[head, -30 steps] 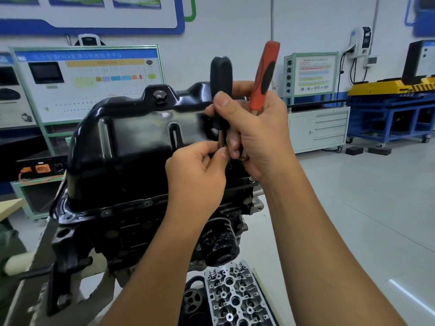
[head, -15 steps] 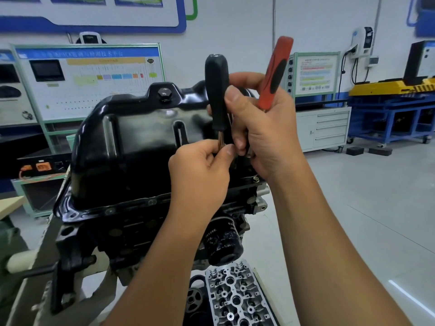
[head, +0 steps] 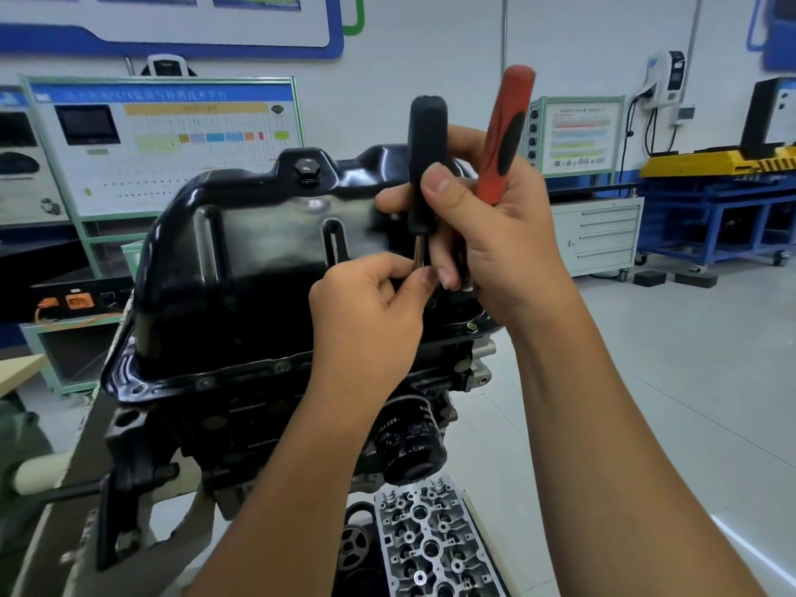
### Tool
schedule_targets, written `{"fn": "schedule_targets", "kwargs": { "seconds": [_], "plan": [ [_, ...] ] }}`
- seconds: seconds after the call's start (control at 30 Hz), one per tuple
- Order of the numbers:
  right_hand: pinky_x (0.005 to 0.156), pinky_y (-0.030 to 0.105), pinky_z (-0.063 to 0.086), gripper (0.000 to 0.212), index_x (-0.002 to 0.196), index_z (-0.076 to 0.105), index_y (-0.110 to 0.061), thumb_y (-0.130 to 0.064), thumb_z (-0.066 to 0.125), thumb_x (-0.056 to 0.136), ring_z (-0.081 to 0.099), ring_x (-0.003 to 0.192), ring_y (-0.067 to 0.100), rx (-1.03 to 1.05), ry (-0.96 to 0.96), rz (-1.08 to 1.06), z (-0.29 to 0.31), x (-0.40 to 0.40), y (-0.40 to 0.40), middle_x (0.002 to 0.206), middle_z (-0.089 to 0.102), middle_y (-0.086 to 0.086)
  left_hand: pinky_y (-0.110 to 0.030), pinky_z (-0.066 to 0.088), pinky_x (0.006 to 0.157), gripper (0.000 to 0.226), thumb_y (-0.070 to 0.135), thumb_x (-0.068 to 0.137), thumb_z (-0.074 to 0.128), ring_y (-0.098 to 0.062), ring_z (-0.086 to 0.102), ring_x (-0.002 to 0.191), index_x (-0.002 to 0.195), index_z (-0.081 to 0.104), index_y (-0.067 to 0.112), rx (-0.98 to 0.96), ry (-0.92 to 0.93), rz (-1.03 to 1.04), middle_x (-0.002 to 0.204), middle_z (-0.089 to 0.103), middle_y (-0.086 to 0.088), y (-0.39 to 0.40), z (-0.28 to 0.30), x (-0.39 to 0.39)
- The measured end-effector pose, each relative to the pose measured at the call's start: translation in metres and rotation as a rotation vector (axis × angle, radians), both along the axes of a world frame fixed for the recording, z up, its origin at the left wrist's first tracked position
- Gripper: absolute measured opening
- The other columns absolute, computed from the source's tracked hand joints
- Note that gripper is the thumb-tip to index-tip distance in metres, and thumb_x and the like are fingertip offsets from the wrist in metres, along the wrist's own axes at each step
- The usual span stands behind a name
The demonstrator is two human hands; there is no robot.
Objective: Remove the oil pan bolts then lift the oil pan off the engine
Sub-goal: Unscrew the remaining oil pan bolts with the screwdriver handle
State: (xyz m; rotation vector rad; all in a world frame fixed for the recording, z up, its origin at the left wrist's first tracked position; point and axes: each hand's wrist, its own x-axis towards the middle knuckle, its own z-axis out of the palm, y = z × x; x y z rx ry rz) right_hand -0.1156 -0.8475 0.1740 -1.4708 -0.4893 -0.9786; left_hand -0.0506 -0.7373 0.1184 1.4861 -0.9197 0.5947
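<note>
Both tools (head: 426,165) rose; hands hide oil pan (head: 258,260) bolts.

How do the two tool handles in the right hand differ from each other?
The black handle is plain black all over, while the red handle is red with a black grip inset. The black handle stands almost upright; the red handle leans to the right. The left hand pinches the metal shaft below the black handle; the red one's shaft is hidden. Both are held together in the right hand.
</note>
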Motion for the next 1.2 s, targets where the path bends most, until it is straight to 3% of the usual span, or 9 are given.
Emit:
{"fn": "schedule_targets", "kwargs": {
  "seconds": [0.1, 0.23, 0.33, 0.4, 0.47, 0.67, 0.87, 1.07, 1.2],
  "plan": [
    [0.042, 0.024, 0.04, 0.023, 0.113, 0.062, -0.011, -0.012, 0.074, 0.093, 0.047, 0.042, 0.017, 0.009, -0.052, -0.118, 0.0, 0.004, 0.006, 0.09, 0.069, 0.032, -0.021, 0.024, 0.044, 0.021, 0.022, 0.088, 0.081, -0.01, 0.023, 0.042, 0.069, 0.072, 0.02, -0.019, 0.015, 0.039, 0.041, 0.03, 0.009, -0.002, 0.0, -0.002],
    [0.057, 0.037, 0.052, 0.035, 0.094, 0.067, 0.0, -0.015, 0.092, 0.073, 0.056, 0.06, 0.025, 0.051, -0.112, -0.388, 0.001, 0.011, 0.008, 0.072, 0.064, 0.017, -0.018, 0.028, 0.045, 0.021, 0.026, 0.086, 0.083, -0.01, 0.026, 0.041, 0.069, 0.071, 0.022, -0.035, 0.021, 0.056, 0.039, 0.034, 0.009, -0.004, 0.001, -0.004],
    [0.047, 0.028, 0.041, 0.021, 0.099, 0.068, -0.008, -0.008, 0.082, 0.083, 0.049, 0.044, 0.022, 0.053, -0.092, -0.254, 0.003, 0.007, 0.008, 0.079, 0.066, 0.033, -0.022, 0.025, 0.046, 0.019, 0.027, 0.09, 0.079, -0.009, 0.023, 0.043, 0.074, 0.075, 0.018, -0.037, 0.017, 0.009, 0.041, 0.029, 0.006, -0.003, 0.001, -0.003],
    [0.041, 0.022, 0.036, 0.024, 0.111, 0.065, -0.014, -0.003, 0.073, 0.092, 0.044, 0.037, 0.016, 0.042, -0.059, -0.109, 0.001, 0.003, 0.005, 0.085, 0.072, 0.029, -0.025, 0.022, 0.049, 0.019, 0.025, 0.092, 0.073, -0.011, 0.023, 0.047, 0.075, 0.075, 0.017, -0.02, 0.02, -0.048, 0.046, 0.03, -0.006, -0.002, 0.001, -0.001],
    [0.04, 0.022, 0.036, 0.028, 0.121, 0.061, -0.014, -0.002, 0.068, 0.096, 0.044, 0.036, 0.014, 0.038, -0.033, -0.051, 0.0, 0.001, 0.004, 0.091, 0.076, 0.022, -0.022, 0.021, 0.047, 0.021, 0.022, 0.092, 0.072, -0.009, 0.021, 0.047, 0.072, 0.073, 0.019, -0.005, 0.014, -0.036, 0.045, 0.029, -0.001, -0.001, 0.002, 0.0],
    [0.051, 0.02, 0.041, 0.031, 0.095, 0.062, -0.008, -0.009, 0.088, 0.078, 0.052, 0.048, 0.012, 0.108, -0.082, -0.268, 0.003, 0.008, 0.012, 0.074, 0.062, 0.024, -0.015, 0.026, 0.044, 0.024, 0.025, 0.084, 0.084, -0.009, 0.025, 0.039, 0.067, 0.068, 0.026, -0.073, 0.031, 0.056, 0.038, 0.032, 0.012, -0.004, 0.002, -0.003],
    [0.044, 0.018, 0.044, 0.021, 0.115, 0.056, -0.005, 0.002, 0.065, 0.097, 0.057, 0.043, 0.003, 0.058, -0.076, -0.155, 0.003, 0.002, 0.012, 0.09, 0.072, 0.03, -0.015, 0.021, 0.044, 0.023, 0.016, 0.093, 0.074, -0.008, 0.021, 0.041, 0.071, 0.072, 0.018, -0.038, 0.021, -0.013, 0.04, 0.027, 0.011, -0.001, 0.003, 0.0],
    [0.05, 0.019, 0.041, 0.026, 0.09, 0.065, -0.013, -0.01, 0.089, 0.078, 0.052, 0.049, 0.008, 0.023, -0.064, -0.279, 0.001, 0.006, 0.011, 0.077, 0.067, 0.017, -0.01, 0.025, 0.045, 0.025, 0.02, 0.088, 0.081, -0.007, 0.028, 0.036, 0.069, 0.068, 0.028, -0.037, 0.0, 0.029, 0.036, 0.033, 0.013, 0.001, 0.004, -0.002],
    [0.044, 0.019, 0.041, 0.019, 0.105, 0.067, -0.002, -0.005, 0.077, 0.09, 0.051, 0.042, 0.009, 0.076, -0.035, -0.176, 0.002, 0.007, 0.009, 0.079, 0.07, 0.02, -0.017, 0.023, 0.045, 0.02, 0.019, 0.091, 0.077, -0.008, 0.022, 0.041, 0.072, 0.073, 0.022, -0.013, 0.009, -0.009, 0.041, 0.027, 0.011, 0.003, 0.005, 0.001]
  ]
}}
